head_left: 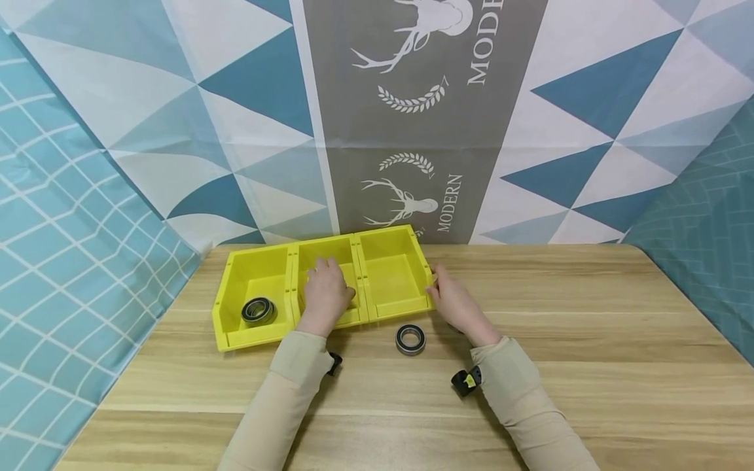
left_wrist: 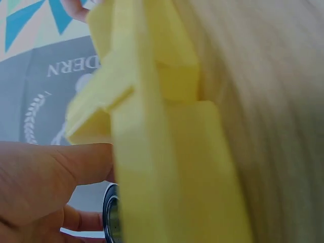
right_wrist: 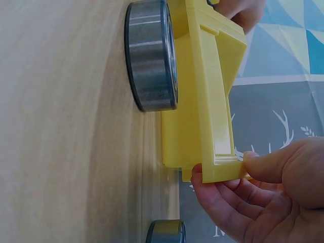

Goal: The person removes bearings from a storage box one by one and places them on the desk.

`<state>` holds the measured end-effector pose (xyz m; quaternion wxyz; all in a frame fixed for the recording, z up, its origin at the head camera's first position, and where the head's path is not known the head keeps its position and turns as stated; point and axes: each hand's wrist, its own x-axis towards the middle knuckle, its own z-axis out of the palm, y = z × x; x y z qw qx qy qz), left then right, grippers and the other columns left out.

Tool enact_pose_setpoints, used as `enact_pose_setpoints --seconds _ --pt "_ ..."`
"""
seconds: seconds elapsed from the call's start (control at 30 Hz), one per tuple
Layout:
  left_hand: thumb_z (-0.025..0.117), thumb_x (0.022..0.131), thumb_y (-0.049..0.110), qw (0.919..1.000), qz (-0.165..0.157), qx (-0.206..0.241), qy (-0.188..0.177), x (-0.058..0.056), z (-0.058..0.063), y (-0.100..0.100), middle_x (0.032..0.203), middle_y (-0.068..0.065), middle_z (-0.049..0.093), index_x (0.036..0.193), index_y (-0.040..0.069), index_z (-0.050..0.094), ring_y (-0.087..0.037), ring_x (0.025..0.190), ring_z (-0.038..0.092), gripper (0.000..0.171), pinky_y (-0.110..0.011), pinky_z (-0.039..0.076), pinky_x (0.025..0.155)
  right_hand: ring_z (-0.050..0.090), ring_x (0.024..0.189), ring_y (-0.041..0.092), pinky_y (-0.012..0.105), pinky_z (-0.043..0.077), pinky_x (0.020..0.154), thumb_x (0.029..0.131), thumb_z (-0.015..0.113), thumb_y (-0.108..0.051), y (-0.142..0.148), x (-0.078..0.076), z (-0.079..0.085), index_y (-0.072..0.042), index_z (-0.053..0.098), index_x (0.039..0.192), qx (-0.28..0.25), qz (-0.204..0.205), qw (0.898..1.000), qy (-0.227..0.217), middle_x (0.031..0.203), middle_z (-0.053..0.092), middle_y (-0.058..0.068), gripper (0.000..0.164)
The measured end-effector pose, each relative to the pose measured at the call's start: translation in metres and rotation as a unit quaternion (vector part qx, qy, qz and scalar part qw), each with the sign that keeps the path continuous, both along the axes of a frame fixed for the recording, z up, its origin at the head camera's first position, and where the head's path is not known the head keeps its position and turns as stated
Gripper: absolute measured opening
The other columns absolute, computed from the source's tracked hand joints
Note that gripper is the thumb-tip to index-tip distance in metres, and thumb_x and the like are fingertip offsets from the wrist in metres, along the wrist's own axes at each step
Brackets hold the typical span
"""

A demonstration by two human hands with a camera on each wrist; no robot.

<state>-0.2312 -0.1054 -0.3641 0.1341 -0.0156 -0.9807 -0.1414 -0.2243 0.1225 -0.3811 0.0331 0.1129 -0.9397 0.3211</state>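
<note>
Three yellow storage bins (head_left: pixel 397 309) stand joined in a row on the table. My left hand (head_left: pixel 326 291) reaches down into the middle bin, fingers curled. In the left wrist view its fingers (left_wrist: pixel 83 220) hold a ball bearing (left_wrist: pixel 109 212), partly hidden behind the bin's front wall. My right hand (head_left: pixel 456 302) grips the right bin's outer side near the front corner; the right wrist view shows thumb and fingers (right_wrist: pixel 217 202) pinching that yellow edge. Black-sealed ball bearings (head_left: pixel 258 310) lie in the left bin, overlapping. Another bearing (head_left: pixel 410 339) lies flat on the table before the right bin.
One more bearing (right_wrist: pixel 167 231) sits on the table close to my right hand, mostly hidden under the wrist in the head view. The wooden table (head_left: pixel 589 340) meets a patterned backdrop (head_left: pixel 406 131) right behind the bins.
</note>
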Motion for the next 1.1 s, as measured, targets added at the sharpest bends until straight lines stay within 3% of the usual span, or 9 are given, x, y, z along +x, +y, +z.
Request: enact_pose_setpoints --seconds 0.4,0.73,0.9,1.0,1.1 --pt "0.072 0.073 0.018 0.9992 0.006 -0.012 0.037 0.011 0.015 0.008 0.093 -0.019 0.040 0.096 -0.005 0.043 -0.032 0.081 0.046 0.043 -0.036 0.047 0.050 0.054 0.067 0.018 0.031 0.044 0.058 0.093 0.049 -0.011 0.000 0.000 -0.001 0.001 0.036 0.127 0.007 -0.003 1.000 0.010 0.085 0.059 0.011 0.039" --pt "0.064 0.071 0.008 0.9959 -0.012 -0.028 0.085 0.023 0.029 0.016 0.088 -0.017 0.042 0.092 -0.004 0.047 -0.027 0.072 0.043 0.030 -0.032 0.043 0.045 0.055 0.067 0.019 0.030 0.045 0.058 0.094 0.048 -0.012 0.000 0.000 0.000 0.001 0.035 0.128 0.008 -0.004 1.000 0.002 0.087 0.059 0.013 0.039" --pt "0.066 0.069 0.010 0.9942 -0.074 -0.006 0.078 0.042 0.041 0.035 0.092 -0.017 0.045 0.100 -0.005 0.050 -0.028 0.076 0.047 0.038 -0.033 0.047 0.049 0.055 0.068 0.020 0.032 0.045 0.059 0.093 0.049 -0.011 0.001 0.000 0.001 0.002 0.036 0.128 0.013 -0.001 1.000 0.010 0.086 0.059 0.014 0.040" --pt "0.068 0.068 0.013 0.9903 -0.135 0.002 0.032 0.055 0.046 0.047 0.093 -0.013 0.046 0.102 -0.001 0.050 -0.025 0.077 0.047 0.041 -0.030 0.047 0.053 0.054 0.068 0.020 0.032 0.045 0.059 0.093 0.049 -0.012 0.000 0.000 0.001 0.002 0.036 0.128 0.012 -0.001 1.000 0.008 0.087 0.059 0.014 0.040" --pt "0.070 0.068 0.017 0.9791 -0.202 -0.004 -0.017 0.067 0.045 0.059 0.088 -0.009 0.046 0.098 0.003 0.051 -0.021 0.073 0.046 0.038 -0.026 0.043 0.053 0.053 0.066 0.018 0.030 0.044 0.058 0.093 0.048 -0.012 0.000 0.000 0.001 0.002 0.035 0.129 0.011 0.002 1.000 0.007 0.085 0.058 0.013 0.040"
